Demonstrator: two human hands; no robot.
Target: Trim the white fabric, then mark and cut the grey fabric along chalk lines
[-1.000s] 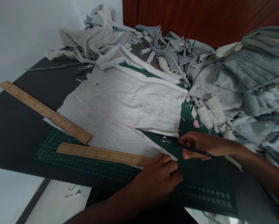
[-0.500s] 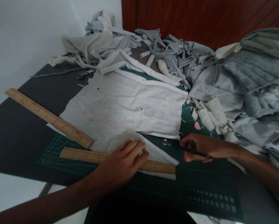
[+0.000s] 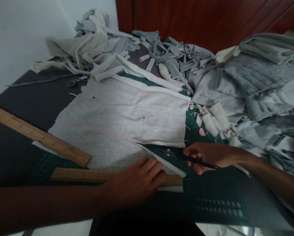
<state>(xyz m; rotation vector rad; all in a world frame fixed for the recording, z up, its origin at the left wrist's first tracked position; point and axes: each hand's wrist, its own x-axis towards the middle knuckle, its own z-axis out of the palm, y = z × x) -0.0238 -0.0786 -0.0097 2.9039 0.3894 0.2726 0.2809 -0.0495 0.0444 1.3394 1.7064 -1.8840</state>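
My right hand (image 3: pixel 207 155) is closed around the handles of a pair of black scissors (image 3: pixel 172 153). Their blades lie at a slit in a light grey fabric piece (image 3: pixel 117 111), close to a faint pink line drawn across it. My left hand (image 3: pixel 143 178) rests over the fabric's near part, fingers bent and closed at the cloth, holding it down. Under that hand runs a wooden ruler (image 3: pixel 83 175). The cut edge of the near flap curls beside my left fingers. Small dark holes show in the cloth.
A second wooden ruler (image 3: pixel 46 139) lies slanted at left. Beneath everything is a green cutting mat (image 3: pixel 210 186) on a dark table. Pink tailor's chalk (image 3: pixel 202 132) sits near rolled cloth scraps (image 3: pixel 214 121). Piled grey fabrics (image 3: pixel 250 75) fill the right, with more scraps (image 3: pixel 173 59) behind.
The scissor tips have moved left along the pink line, and the slit is longer. My left hand has shifted slightly right relative to the ruler. The whole view has swung a little.
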